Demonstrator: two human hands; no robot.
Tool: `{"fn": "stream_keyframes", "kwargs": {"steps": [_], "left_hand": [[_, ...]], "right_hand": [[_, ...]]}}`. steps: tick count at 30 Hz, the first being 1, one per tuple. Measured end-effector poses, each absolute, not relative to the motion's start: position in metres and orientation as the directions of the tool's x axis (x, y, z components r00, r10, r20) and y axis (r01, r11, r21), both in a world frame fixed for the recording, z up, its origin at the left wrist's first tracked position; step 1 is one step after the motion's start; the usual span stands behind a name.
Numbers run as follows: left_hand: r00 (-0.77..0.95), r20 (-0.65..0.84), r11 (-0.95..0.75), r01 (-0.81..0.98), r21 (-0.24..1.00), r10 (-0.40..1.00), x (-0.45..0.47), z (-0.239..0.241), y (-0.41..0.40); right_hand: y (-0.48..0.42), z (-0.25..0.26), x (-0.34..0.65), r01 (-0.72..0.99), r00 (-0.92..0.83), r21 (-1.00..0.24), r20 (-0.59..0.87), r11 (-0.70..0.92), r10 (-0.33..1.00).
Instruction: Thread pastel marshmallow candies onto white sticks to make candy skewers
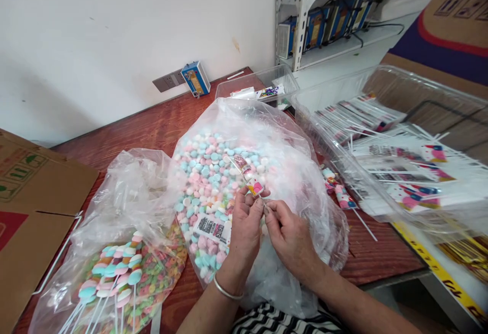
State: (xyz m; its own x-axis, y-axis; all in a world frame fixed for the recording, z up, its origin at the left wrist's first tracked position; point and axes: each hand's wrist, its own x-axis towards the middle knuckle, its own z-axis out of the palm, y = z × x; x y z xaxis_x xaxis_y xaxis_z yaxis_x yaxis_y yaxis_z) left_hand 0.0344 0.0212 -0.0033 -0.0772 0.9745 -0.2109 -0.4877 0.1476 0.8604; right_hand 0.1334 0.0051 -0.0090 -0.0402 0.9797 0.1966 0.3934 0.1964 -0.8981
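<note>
A printed clear wrapper (pixel 254 186) with a colourful picture at its lower end is pinched by my left hand (pixel 246 222). Candy seems to be inside it, though I cannot be sure. My right hand (pixel 287 235) meets the left at the wrapper's near end, thumb and finger pressed together on something too small to make out. Under both hands lies a large clear bag (pixel 206 181) of pink, blue and white candies. A flat printed wrapper (pixel 213 228) rests on those candies, left of my left wrist.
At lower left, candy skewers (pixel 110 268) lie on a bag of ring-shaped candies (pixel 163 268). Wrapped skewers on the right (pixel 343 194) lie beside a clear bin (pixel 335 151) of wrappers and white sticks. A cardboard box (pixel 41 186) stands left; a blue device (pixel 195 79) sits by the wall.
</note>
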Motion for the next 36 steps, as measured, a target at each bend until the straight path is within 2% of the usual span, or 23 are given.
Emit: {"fn": "stream_keyframes", "kwargs": {"steps": [2, 4, 7, 10, 14, 18, 20, 24, 30, 33, 36], "left_hand": [[-0.144, -0.219, 0.132, -0.457, 0.880, 0.965, 0.034, -0.005, 0.022], [-0.140, -0.258, 0.166, -0.465, 0.869, 0.956, 0.032, -0.004, 0.023], [-0.064, -0.336, 0.255, -0.526, 0.812, 0.940, 0.028, -0.001, 0.023], [-0.049, -0.367, 0.282, -0.547, 0.788, 0.929, 0.025, 0.000, 0.021], [-0.014, -0.327, 0.241, -0.646, 0.725, 0.945, 0.023, 0.001, 0.021], [0.097, -0.362, 0.284, -0.812, 0.510, 0.927, 0.014, 0.007, 0.034], [0.082, -0.376, 0.265, -0.843, 0.468, 0.923, 0.006, 0.011, 0.046], [0.044, -0.328, 0.208, -0.849, 0.486, 0.944, -0.002, 0.017, 0.064], [-0.004, -0.330, 0.206, -0.777, 0.596, 0.944, 0.027, 0.011, 0.045], [-0.006, -0.333, 0.213, -0.757, 0.618, 0.943, 0.038, 0.005, 0.030], [0.047, -0.323, 0.237, -0.779, 0.580, 0.945, 0.033, 0.004, 0.029]], "right_hand": [[0.004, -0.008, 0.129, 0.122, -0.069, -0.992, 0.027, 0.035, 0.997], [0.002, -0.007, 0.124, -0.202, -0.155, -0.964, -0.146, -0.176, 0.977], [0.000, -0.006, 0.120, -0.561, -0.289, -0.732, -0.265, -0.387, 0.920], [0.000, -0.007, 0.122, -0.715, -0.381, -0.515, -0.280, -0.473, 0.881], [0.001, -0.007, 0.126, -0.770, -0.443, -0.366, -0.283, -0.523, 0.851], [-0.004, -0.008, 0.128, -0.745, -0.507, -0.340, -0.271, -0.574, 0.818], [-0.009, -0.010, 0.128, -0.710, -0.539, -0.358, -0.278, -0.606, 0.795], [-0.019, -0.014, 0.125, -0.642, -0.553, -0.429, -0.315, -0.636, 0.771], [-0.014, -0.016, 0.120, -0.617, -0.444, -0.556, -0.337, -0.557, 0.830], [-0.007, -0.015, 0.122, -0.635, -0.426, -0.550, -0.337, -0.543, 0.840], [-0.004, -0.013, 0.125, -0.654, -0.459, -0.510, -0.319, -0.558, 0.829]]}}
